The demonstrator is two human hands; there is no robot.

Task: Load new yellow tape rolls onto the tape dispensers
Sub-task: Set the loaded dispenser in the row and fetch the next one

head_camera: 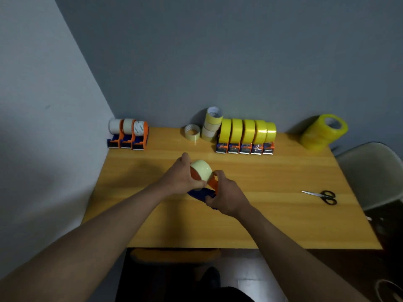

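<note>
The held dispenser (204, 188) has an orange wheel side and a dark blue handle; it sits above the table's middle and carries a pale, cream-coloured roll (201, 168), its flat face tilted up and left. At the back left, 3 dispensers (128, 136) stand side by side, orange and blue, each with a whitish roll. At the back centre-right, 5 dispensers (245, 138) stand in a tight row, each loaded with a bright yellow roll, cutters facing forward. At the back right corner, a stack of yellow rolls (320, 132) leans, its top roll tilted with the core showing.
</note>
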